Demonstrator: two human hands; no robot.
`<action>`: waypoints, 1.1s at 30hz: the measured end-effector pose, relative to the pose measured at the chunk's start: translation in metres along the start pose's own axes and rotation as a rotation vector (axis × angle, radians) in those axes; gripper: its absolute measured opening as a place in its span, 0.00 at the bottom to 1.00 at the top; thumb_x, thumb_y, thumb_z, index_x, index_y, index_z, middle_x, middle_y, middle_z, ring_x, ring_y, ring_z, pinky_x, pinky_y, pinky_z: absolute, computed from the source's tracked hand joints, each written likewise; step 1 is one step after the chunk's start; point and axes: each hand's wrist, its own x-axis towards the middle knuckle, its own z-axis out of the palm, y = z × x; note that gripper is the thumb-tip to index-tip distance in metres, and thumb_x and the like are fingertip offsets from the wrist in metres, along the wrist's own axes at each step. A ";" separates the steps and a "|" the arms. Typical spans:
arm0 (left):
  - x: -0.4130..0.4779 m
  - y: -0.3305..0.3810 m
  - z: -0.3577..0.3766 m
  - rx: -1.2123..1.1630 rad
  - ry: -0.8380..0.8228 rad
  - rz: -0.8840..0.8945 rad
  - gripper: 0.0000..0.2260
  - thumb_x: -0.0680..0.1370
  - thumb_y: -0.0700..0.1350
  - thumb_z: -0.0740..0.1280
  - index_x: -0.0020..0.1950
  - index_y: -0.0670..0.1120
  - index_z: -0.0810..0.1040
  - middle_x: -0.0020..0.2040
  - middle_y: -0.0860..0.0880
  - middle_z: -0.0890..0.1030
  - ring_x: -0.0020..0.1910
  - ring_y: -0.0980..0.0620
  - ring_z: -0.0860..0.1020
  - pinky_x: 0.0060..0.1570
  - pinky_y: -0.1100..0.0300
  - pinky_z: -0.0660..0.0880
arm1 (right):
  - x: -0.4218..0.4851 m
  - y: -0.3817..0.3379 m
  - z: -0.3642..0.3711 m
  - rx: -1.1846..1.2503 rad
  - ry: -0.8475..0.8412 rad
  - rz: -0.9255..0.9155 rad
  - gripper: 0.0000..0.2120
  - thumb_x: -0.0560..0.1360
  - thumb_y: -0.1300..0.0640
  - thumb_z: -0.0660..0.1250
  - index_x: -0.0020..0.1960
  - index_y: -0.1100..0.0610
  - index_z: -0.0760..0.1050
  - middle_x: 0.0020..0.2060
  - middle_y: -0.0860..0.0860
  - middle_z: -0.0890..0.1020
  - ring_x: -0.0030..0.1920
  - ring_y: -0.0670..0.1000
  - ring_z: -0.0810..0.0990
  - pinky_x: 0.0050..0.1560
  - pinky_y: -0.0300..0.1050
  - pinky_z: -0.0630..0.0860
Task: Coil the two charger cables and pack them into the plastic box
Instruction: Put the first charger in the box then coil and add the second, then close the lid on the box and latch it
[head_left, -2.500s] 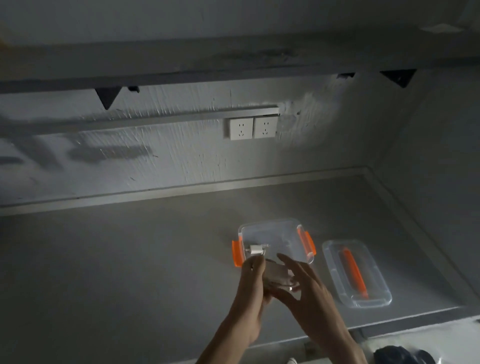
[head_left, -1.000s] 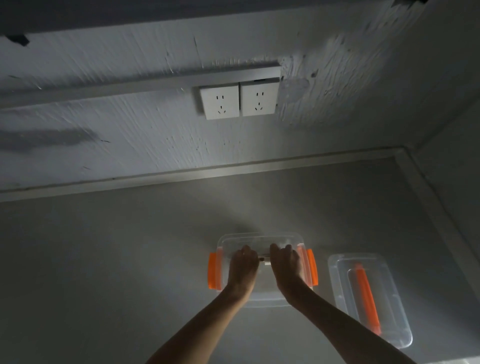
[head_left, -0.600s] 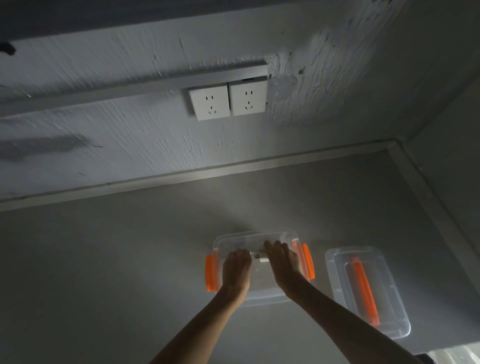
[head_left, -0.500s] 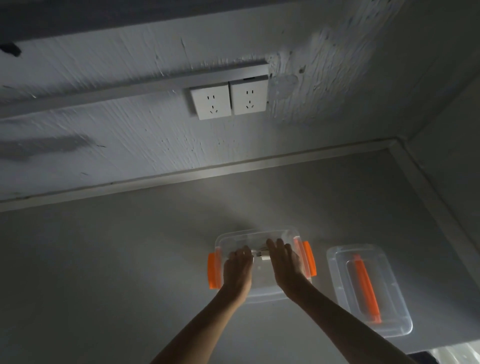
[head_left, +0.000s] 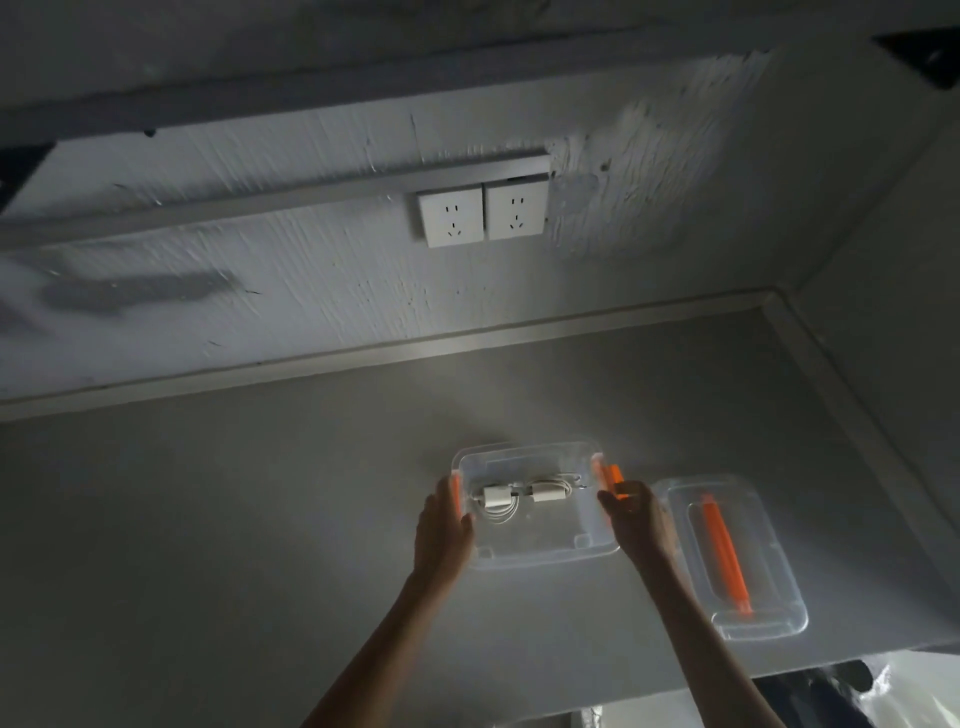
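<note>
back wall (head_left: 260, 322): rough white plaster, fills the far half of the view, a grey rail (head_left: 260, 205) runs across it; a second wall closes the right side, so this is a corner
counter (head_left: 208, 519): flat grey, dim, with a brighter patch just beyond the box; near edge shows bottom right
plastic box (head_left: 540, 557): clear, open top, sits on the counter right of centre, long side running left-right
lid (head_left: 769, 626): clear, orange handle (head_left: 724, 556) along its middle, lies flat on the counter just right of the box and a bit nearer
left hand (head_left: 441, 530): on the box's left end, fingers up along the wall over the left latch (head_left: 455, 493), thumb hooked over the rim
right hand (head_left: 636, 519): on the box's right end, between box and lid, fingers wrapped around the right latch (head_left: 612, 475)
hands apart, box gripped between them, forearms coming in from the near edge
charger cables (head_left: 501, 506): two, white, each coiled with its plug block, side by side on the box floor toward the far left; whether they touch each other, can't tell; they lie between the hands, neither hand on them
sockets (head_left: 483, 215): two white plates side by side on the back wall, under the rail's right end
</note>
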 end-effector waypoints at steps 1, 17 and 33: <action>-0.003 0.001 -0.001 -0.020 0.001 -0.025 0.24 0.75 0.40 0.62 0.72 0.47 0.66 0.67 0.45 0.75 0.64 0.42 0.74 0.62 0.52 0.68 | -0.001 0.000 0.001 0.005 -0.011 -0.003 0.13 0.73 0.55 0.70 0.55 0.59 0.79 0.49 0.60 0.85 0.46 0.58 0.82 0.43 0.44 0.71; -0.045 0.017 0.010 0.240 0.214 -0.124 0.25 0.73 0.42 0.69 0.67 0.35 0.69 0.55 0.31 0.77 0.52 0.32 0.76 0.52 0.45 0.73 | -0.035 0.038 -0.013 0.183 -0.034 -0.116 0.12 0.74 0.53 0.69 0.57 0.53 0.81 0.50 0.55 0.86 0.48 0.55 0.84 0.44 0.43 0.77; -0.118 0.217 0.249 -0.184 -0.252 -0.361 0.25 0.78 0.42 0.60 0.75 0.40 0.61 0.70 0.35 0.67 0.70 0.37 0.67 0.67 0.51 0.64 | 0.062 0.225 -0.150 0.155 0.002 0.167 0.14 0.76 0.53 0.62 0.57 0.56 0.80 0.54 0.59 0.84 0.54 0.61 0.81 0.54 0.50 0.76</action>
